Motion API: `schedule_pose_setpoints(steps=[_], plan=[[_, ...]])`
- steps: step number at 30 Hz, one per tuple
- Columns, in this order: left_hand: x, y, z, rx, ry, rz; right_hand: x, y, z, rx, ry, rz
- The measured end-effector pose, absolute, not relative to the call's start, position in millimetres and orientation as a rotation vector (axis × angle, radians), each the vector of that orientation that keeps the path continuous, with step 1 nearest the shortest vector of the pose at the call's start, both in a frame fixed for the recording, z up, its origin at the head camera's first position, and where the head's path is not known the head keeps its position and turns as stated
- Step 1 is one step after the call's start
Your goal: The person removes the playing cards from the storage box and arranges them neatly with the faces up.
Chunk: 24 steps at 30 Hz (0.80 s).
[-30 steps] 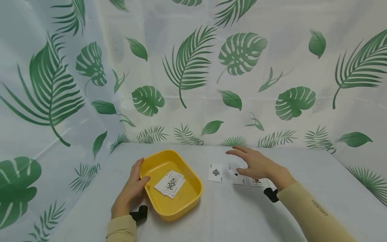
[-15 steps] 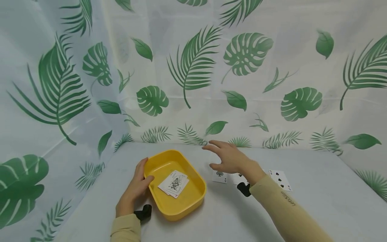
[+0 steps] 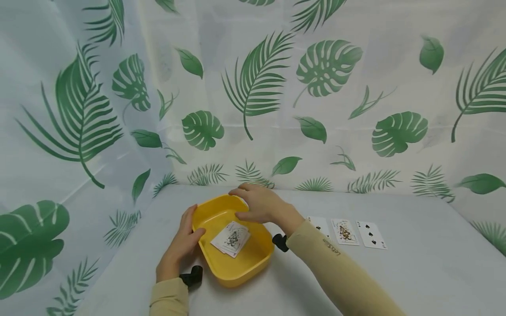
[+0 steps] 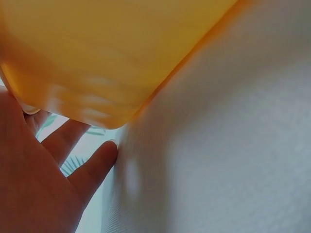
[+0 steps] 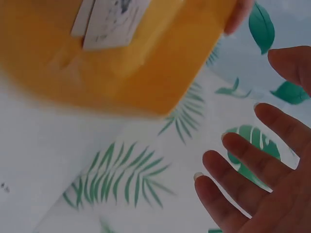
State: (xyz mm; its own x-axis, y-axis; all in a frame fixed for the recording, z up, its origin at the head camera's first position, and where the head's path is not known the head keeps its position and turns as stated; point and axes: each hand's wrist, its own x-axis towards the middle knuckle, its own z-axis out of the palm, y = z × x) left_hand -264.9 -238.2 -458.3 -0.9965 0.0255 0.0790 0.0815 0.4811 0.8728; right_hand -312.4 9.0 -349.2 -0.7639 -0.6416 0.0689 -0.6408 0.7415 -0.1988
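Note:
A yellow plastic tray [image 3: 237, 271] stands on the white-covered table with a small overlapping stack of playing cards [image 3: 233, 240] inside, a joker on top. My left hand [image 3: 178, 245] holds the tray's left wall, thumb over the rim and fingers outside; in the left wrist view some fingers [image 4: 99, 167] are spread below the tray. Over the tray's far right rim hovers my right hand [image 3: 264, 204]. The right wrist view shows its fingers [image 5: 257, 160] straight and spread, holding nothing. Whether it touches the rim I cannot tell in the head view.
Right of the tray lies a row of face-up cards: a partly covered club card [image 3: 319, 224], a coloured joker [image 3: 345, 231] and a spade card [image 3: 371, 235]. My right forearm hides part of the row. A leaf-patterned curtain [image 3: 272, 87] hangs behind and at the sides.
My right hand has moved left from above the card row to the tray's far right rim, uncovering the joker and spade card. The left hand keeps its hold on the tray.

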Motion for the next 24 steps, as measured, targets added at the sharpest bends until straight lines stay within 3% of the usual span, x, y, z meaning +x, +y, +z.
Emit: schedule_pose_setpoints(steps=[11, 24], plan=[[-266, -238, -459, -0.153, -2.645, -1.555, -319, -40, -382, -1.038, 2.822, -0.105], [-268, -239, -461, -0.106, -2.646, -1.546, -316, -45, -400, -0.809, 2.702, -0.005]])
